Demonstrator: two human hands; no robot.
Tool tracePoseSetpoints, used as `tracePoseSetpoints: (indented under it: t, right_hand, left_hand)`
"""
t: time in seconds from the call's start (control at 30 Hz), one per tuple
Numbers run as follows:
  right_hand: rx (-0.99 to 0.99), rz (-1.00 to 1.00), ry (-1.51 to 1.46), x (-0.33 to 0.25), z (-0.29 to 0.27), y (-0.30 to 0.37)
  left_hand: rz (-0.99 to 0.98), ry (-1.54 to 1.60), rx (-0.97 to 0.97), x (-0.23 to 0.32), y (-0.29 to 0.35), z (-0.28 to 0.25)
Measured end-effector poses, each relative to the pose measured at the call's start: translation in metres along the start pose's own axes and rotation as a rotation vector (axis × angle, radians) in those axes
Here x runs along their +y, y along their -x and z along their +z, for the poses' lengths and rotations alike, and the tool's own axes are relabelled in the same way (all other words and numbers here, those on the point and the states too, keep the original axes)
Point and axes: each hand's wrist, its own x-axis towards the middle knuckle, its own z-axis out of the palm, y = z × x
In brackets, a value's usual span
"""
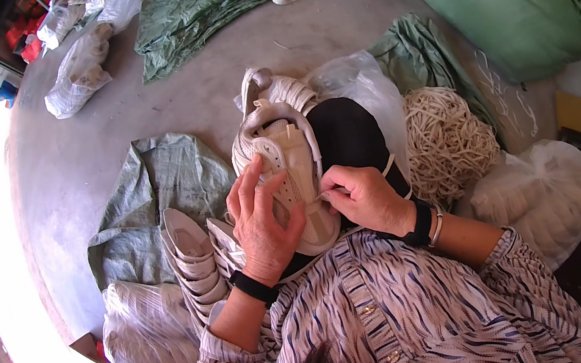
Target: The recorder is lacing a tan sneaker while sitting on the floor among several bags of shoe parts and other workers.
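The pale shoe (308,178) sits right in front of you, heel opening toward twelve o'clock and toe toward six, close to your patterned shirt (373,306). Take it as the middle of the clock: your left hand (264,220) comes in from about eight, fingers spread and fairly wide, the index reaching up to the row of eyelets (277,159) and the thumb bent toward the toe. Whether those fingers pinch any of the upper, I cannot tell. Your right hand (366,196) is at about four, thumb and index drawn narrow on what looks like a thin strand (318,195) over the front of the shoe.

The step in hand seems to be fine work with that strand near the eyelets. The next move would call for the left hand steadying the eyelet side while the right guides the strand without losing its pinch.

Black cloth (351,133) lies just beside the shoe at two o'clock; the heap of cream laces (449,143) is near at three. Nested shoes (191,256) stand at eight, with a green sheet (186,176) at nine.
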Motion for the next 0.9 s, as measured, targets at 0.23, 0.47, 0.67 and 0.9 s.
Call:
tracePoseSetpoints:
  t: [0.23, 0.47, 0.67, 0.9]
  right_hand:
    - [0.107, 0.005, -0.030, -0.001, 0.015, 0.005]
    - [-0.070, 0.286, -0.415, -0.002, 0.015, -0.004]
    - [-0.045, 0.265, -0.308, -0.006, 0.012, 0.002]
    - [0.043, -0.032, -0.013, -0.008, 0.024, -0.007]
  left_hand:
    - [-0.022, 0.008, 0.016, -0.001, 0.000, 0.003]
    - [0.026, 0.004, 0.031, -0.007, 0.002, 0.002]
    - [0.179, 0.074, 0.102, -0.016, 0.017, 0.007]
    - [0.205, -0.123, 0.129, -0.002, 0.024, -0.004]
